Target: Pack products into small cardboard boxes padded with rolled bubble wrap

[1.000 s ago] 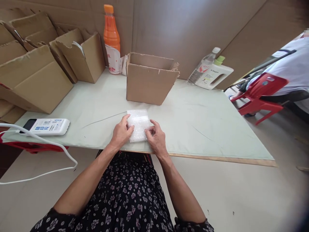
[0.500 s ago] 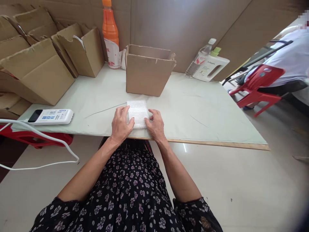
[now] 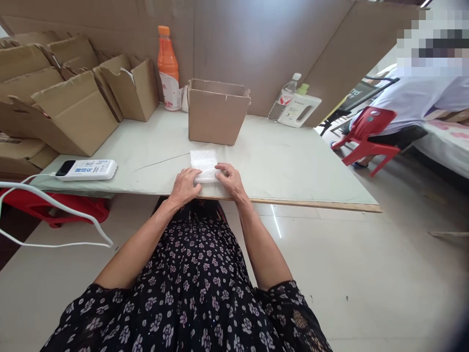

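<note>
A small square of clear-white bubble wrap (image 3: 204, 160) lies flat on the table, close to its front edge. My left hand (image 3: 186, 187) grips its near left corner with bent fingers and thumb. On the opposite side, my right hand (image 3: 230, 181) holds the right edge, thumb and fingers curled against it. Whether the wrap is a single sheet or a pouch I cannot tell. Just behind it stands an open-topped cardboard box (image 3: 217, 117), its inside mostly hidden by the front wall.
More cardboard boxes (image 3: 78, 115) crowd the left. A corded white device (image 3: 88, 169) lies near the front left edge. Along the back stand an orange bottle (image 3: 168, 68), a clear bottle (image 3: 285, 100) and a white jug (image 3: 301, 110). A person sits on a red chair (image 3: 370, 137) at right.
The camera view has shifted and tilted up a little. My hands sit slightly lower along the bubble wrap, with more of its far part uncovered.
</note>
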Motion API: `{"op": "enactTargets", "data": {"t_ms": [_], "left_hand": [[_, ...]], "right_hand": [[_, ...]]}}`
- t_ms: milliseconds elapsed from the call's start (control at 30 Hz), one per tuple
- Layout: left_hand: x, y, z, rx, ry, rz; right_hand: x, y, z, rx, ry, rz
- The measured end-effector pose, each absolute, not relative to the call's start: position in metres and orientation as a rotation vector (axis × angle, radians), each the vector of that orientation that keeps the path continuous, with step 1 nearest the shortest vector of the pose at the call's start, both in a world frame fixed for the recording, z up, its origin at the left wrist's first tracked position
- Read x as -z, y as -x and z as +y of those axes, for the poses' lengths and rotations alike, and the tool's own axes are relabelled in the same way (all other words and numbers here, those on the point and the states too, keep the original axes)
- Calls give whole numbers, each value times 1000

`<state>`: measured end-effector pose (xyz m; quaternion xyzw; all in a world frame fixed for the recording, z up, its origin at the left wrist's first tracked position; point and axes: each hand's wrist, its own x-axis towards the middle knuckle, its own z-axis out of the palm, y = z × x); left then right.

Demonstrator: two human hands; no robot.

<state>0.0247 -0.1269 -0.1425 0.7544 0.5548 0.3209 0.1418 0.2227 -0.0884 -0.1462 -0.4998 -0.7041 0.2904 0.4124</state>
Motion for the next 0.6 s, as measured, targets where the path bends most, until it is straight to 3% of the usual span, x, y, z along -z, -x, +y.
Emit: {"op": "enactTargets", "data": {"t_ms": [167, 600], "left_hand": [[141, -24, -125, -964, -2118, 1622], [144, -34, -129, -1097, -1948, 1778]], "right_hand": [[140, -239, -100, -833, 1138, -1887], [160, -234, -103, -689, 1220, -1705]]}}
